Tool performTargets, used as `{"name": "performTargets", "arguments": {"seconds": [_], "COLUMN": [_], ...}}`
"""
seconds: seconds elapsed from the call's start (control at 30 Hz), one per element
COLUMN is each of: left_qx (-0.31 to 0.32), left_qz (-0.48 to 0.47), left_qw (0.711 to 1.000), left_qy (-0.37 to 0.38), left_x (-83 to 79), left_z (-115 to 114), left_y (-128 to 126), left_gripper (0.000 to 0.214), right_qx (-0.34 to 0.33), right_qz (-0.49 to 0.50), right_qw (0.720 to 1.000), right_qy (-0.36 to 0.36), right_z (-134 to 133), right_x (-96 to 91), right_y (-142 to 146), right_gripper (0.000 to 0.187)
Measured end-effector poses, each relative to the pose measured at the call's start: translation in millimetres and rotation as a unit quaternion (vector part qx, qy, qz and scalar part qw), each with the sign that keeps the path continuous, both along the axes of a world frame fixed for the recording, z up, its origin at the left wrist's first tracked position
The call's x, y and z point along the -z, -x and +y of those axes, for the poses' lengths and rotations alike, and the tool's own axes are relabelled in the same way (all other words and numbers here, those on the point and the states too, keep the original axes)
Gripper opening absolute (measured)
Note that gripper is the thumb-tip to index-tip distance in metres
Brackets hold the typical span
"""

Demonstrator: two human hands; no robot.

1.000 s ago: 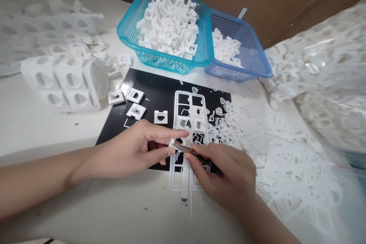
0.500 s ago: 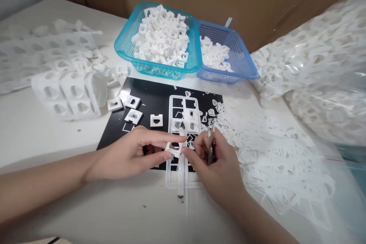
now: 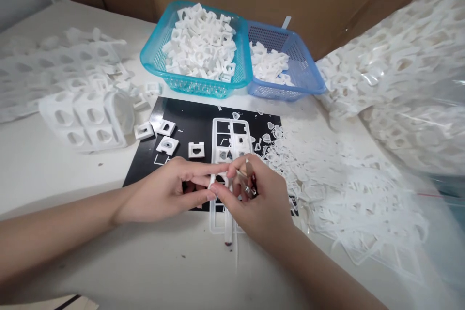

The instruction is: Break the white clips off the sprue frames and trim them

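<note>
My left hand (image 3: 174, 184) pinches a small white foam piece (image 3: 211, 181) between thumb and fingers; it stands edge-on, mostly covered. My right hand (image 3: 263, 193) meets it, with thumb and forefinger closed at the piece's right side. Tucked in the right palm are metal tweezers (image 3: 248, 168), tips pointing up and partly hidden. Under both hands lies a white foam sheet (image 3: 214, 128) with cut-outs, some still filled with pieces. A narrow white-handled tool (image 3: 228, 232) lies lengthwise on it. Loose square foam pieces (image 3: 196, 150) rest to the left on the black mat (image 3: 189, 116).
A teal basket (image 3: 203, 89) full of foam pieces and a blue basket (image 3: 308, 70) stand at the back. Foam scraps (image 3: 327, 184) spread to the right, below a bulging clear bag (image 3: 399, 58). Stacked foam sheets (image 3: 87, 121) are on the left.
My right hand has turned and moved left to the foam piece, tilting the tweezers inward. The piece has rotated from showing its opening to edge-on. My left hand stays about where it was.
</note>
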State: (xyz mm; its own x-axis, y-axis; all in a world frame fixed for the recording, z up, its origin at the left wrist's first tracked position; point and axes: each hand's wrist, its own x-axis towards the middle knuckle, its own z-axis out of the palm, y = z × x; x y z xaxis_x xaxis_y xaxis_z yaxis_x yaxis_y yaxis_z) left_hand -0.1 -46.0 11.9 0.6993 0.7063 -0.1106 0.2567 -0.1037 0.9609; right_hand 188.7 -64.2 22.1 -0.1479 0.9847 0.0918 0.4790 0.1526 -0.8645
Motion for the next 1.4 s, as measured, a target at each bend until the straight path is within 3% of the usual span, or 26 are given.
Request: {"name": "performTargets", "arguments": {"seconds": [0.17, 0.37, 0.6, 0.7, 0.93, 1.07, 1.2, 1.4], "left_qx": [0.028, 0.023, 0.014, 0.010, 0.005, 0.009, 0.038, 0.058], "left_qz": [0.024, 0.023, 0.005, 0.010, 0.000, -0.021, -0.062, -0.064], "left_qw": [0.999, 0.999, 0.998, 0.999, 0.999, 0.993, 0.976, 0.971], "left_qy": [0.031, 0.043, 0.065, 0.049, 0.053, 0.116, 0.204, 0.221], "left_x": [-7.6, -5.3, -7.3, -4.9, -3.6, -8.6, -11.1, -13.1], "left_z": [2.1, 2.5, 2.4, 2.1, 3.4, 5.6, 7.7, 10.1], "left_y": [-2.9, -2.9, -3.8, -2.8, -2.7, -5.3, -4.6, -2.8], "left_gripper": [0.042, 0.028, 0.041, 0.037, 0.035, 0.041, 0.042, 0.040], "right_qx": [-0.053, -0.081, -0.083, -0.086, -0.063, -0.063, -0.094, -0.126], "right_qz": [-0.031, -0.056, -0.006, -0.035, -0.097, -0.087, -0.013, 0.029], "right_qw": [0.997, 0.995, 0.996, 0.996, 0.988, 0.984, 0.990, 0.990], "right_qy": [0.055, 0.025, 0.012, 0.010, -0.099, -0.144, -0.106, -0.053], "right_z": [8.0, 10.7, 8.3, 8.5, 5.5, 1.9, 3.8, 8.0], "right_x": [-11.0, -15.2, -11.6, -11.5, -0.4, -0.1, -7.6, -12.5], "right_y": [-4.1, -8.8, -14.5, -12.4, -7.0, -7.6, -11.2, -14.1], "right_gripper": [0.019, 0.023, 0.015, 0.018, 0.029, 0.026, 0.033, 0.035]}}
